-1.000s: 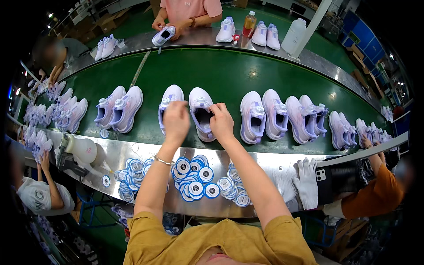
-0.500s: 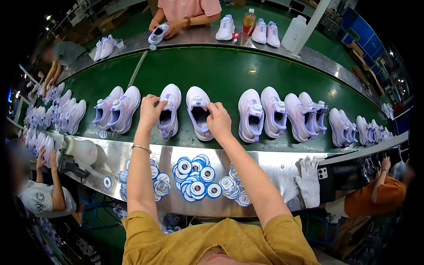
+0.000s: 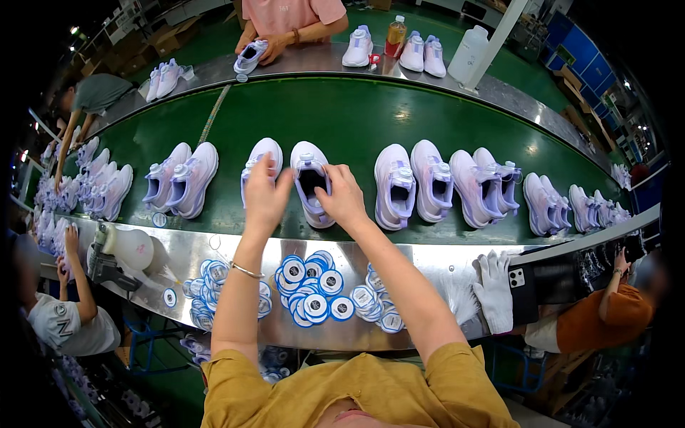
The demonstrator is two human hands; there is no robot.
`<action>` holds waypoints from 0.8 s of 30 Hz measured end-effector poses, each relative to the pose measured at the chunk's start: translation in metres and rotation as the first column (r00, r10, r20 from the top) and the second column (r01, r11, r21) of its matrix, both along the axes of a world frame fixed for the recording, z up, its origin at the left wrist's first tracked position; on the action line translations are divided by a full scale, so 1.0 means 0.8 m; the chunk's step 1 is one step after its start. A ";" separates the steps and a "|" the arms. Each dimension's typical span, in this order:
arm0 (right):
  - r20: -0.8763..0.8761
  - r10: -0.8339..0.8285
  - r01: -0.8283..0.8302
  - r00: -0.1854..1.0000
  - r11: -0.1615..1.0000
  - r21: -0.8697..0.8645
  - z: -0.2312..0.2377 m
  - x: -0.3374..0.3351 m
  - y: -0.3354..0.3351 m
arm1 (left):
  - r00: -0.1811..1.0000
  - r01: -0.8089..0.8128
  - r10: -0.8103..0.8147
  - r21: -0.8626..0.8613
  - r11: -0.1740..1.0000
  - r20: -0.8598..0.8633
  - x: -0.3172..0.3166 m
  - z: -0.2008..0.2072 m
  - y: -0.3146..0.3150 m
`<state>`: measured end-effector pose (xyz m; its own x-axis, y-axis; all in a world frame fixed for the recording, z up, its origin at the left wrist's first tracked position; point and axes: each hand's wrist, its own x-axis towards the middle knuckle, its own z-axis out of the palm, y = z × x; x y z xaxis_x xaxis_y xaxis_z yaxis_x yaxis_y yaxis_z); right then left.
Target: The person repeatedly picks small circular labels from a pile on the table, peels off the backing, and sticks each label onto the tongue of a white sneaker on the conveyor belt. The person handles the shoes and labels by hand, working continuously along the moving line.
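Observation:
A pair of white and lavender sneakers stands on the green belt in front of me, toes pointing away. My left hand [image 3: 265, 194] hovers over the left sneaker [image 3: 267, 148], thumb and fingers apart, hiding most of its opening. Its thumb points toward the right sneaker [image 3: 310, 155]. My right hand [image 3: 344, 196] grips the right side of that right sneaker's collar, with the thumb at the opening and the fingers along the outside. Nearer me, several round white labels with blue rims [image 3: 314, 289] lie heaped on the metal ledge [image 3: 428, 267].
More sneaker pairs stand left [image 3: 193, 178] and right [image 3: 414, 182] along the green belt [image 3: 342, 107]. On the ledge are a spray gun [image 3: 110, 257], white gloves [image 3: 494, 292] and a phone [image 3: 517, 285]. Across the belt, a person in pink [image 3: 296, 18] handles a shoe [image 3: 251, 57].
My left hand has moved right, from the left sneaker's outer side to over its opening, and its pinched fingers have spread. My right hand stays on the right sneaker's collar.

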<state>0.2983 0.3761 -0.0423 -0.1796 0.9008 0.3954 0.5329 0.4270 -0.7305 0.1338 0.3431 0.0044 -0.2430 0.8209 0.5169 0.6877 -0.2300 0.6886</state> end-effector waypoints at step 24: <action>0.255 -0.185 0.043 0.949 0.877 0.479 0.009 -0.032 -0.021 | 0.968 0.250 -0.252 -0.160 0.955 0.011 0.008 -0.007 0.054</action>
